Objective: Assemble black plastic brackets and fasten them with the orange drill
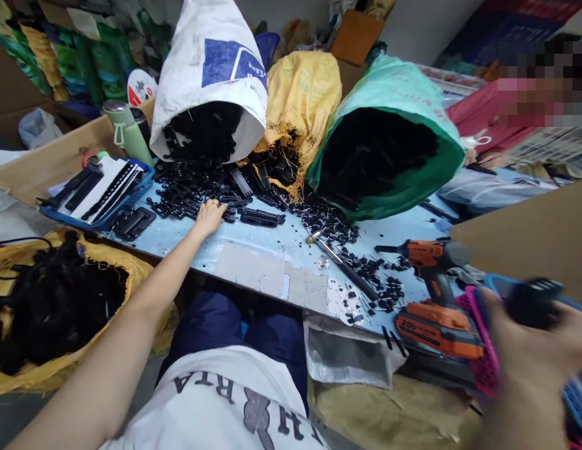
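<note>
In the right fingers (574, 328), grasping a blurred black part (534, 304) just beside a pink plastic basket (485, 369). With the left fingers (217, 211), touching a heap of small black plastic pieces (178, 195), cannot tell whether gripping. Left of the right fingers, note an orange-and-black cordless drill (438, 289). Probably collecting pieces, calling next for a sure left pinch.

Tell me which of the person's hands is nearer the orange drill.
Right. The right hand is just right of the drill; the left hand is well off to its left, at the black parts.
</note>
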Demonstrator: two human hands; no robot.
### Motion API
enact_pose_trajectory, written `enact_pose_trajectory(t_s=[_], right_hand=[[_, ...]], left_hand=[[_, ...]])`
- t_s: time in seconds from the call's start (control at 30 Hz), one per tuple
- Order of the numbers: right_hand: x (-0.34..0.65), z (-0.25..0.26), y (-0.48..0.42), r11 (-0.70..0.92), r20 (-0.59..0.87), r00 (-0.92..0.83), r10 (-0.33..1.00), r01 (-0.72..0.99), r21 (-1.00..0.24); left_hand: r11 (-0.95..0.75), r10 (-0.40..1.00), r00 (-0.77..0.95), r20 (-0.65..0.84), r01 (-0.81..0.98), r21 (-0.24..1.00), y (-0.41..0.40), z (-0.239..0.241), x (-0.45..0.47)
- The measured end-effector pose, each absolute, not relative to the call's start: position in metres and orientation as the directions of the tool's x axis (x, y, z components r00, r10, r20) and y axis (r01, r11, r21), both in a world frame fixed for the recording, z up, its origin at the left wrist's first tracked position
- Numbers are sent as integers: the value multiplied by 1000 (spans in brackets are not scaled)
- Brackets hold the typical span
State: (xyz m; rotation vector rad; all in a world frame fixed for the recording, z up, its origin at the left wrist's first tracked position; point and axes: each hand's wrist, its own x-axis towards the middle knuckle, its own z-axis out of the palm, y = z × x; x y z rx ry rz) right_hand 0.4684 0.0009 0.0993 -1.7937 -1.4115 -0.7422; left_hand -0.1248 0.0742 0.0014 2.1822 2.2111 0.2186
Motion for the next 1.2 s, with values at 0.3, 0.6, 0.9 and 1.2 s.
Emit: enact_pose_trajectory(t_s=[0.3,0.6,0.9,1.2], right_hand=[[193,40,-3,205,110,-296,949,312,-928],[184,23,-11,-189,-73,-416,906,-244,-951],[180,24,-17,71,62,-92,994,101,-992],[171,1,-18,-97,-97,-39,995,4,-995]], left_hand=[[-409,903,354,241,544,733,-14,15,-19],[-75,872,489,-7,149,986,-44,34,-18],[4,945,319,-72,207,978,-49,25,-8],[-177,952,306,28,471,864,-44,12,-4]])
